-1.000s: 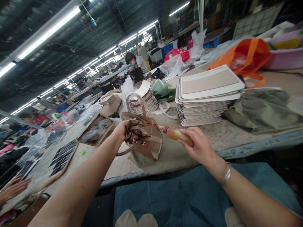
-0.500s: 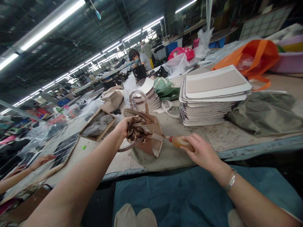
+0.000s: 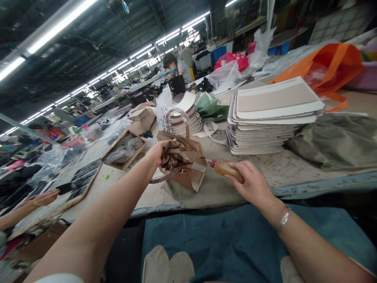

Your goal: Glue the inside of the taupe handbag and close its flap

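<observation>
A tan handbag (image 3: 196,173) lies tilted on the table, its open end facing right and its handles wrapped in clear film. At its left side my left hand (image 3: 157,152) is closed on the crumpled brown lining (image 3: 176,155), which bulges out of the bag; some of its fingers are hidden behind the folds. My right hand (image 3: 249,179) is wrapped around an amber glue bottle (image 3: 226,169) with a red collar. The bottle's thin tip points left, close to the bag's open edge; whether it touches I cannot tell.
Right of the bag stands a tall stack of pale panels (image 3: 265,125), with an olive cloth (image 3: 335,137) beyond. Behind the bag is another panel stack (image 3: 188,118). An open box with clear plastic (image 3: 125,149) stands at left. A co-worker's hands (image 3: 41,200) hold a dark piece.
The view has shifted slightly. The bottle tip has moved a little up along the bag's edge. At left, the co-worker's hand has lifted a dark piece.
</observation>
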Motion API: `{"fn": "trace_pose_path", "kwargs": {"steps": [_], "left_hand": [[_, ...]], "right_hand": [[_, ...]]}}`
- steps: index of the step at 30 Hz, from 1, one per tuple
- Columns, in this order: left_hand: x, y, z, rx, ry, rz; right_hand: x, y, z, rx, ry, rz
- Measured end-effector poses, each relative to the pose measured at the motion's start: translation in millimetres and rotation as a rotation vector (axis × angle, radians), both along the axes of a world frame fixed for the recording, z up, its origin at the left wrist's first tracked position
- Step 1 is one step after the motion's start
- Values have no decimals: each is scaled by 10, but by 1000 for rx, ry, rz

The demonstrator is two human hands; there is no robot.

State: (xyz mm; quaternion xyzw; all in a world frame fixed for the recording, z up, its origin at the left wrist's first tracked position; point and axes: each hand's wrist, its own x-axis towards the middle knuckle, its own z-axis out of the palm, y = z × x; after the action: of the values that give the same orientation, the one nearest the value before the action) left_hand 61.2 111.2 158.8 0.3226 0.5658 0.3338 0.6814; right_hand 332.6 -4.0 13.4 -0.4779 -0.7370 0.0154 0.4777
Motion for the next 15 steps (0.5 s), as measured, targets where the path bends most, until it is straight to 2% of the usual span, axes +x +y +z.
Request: {"fn": "trace_pose_path", "kwargs": {"steps": [9,15], "left_hand": [[-27,51,-55,36,-26,11],[13,-15,-6,38,-22,33]], "right_hand": [[-19,-72,-100,-164,-118,34],[-4,-67,-85,-39,-43,33]]}}
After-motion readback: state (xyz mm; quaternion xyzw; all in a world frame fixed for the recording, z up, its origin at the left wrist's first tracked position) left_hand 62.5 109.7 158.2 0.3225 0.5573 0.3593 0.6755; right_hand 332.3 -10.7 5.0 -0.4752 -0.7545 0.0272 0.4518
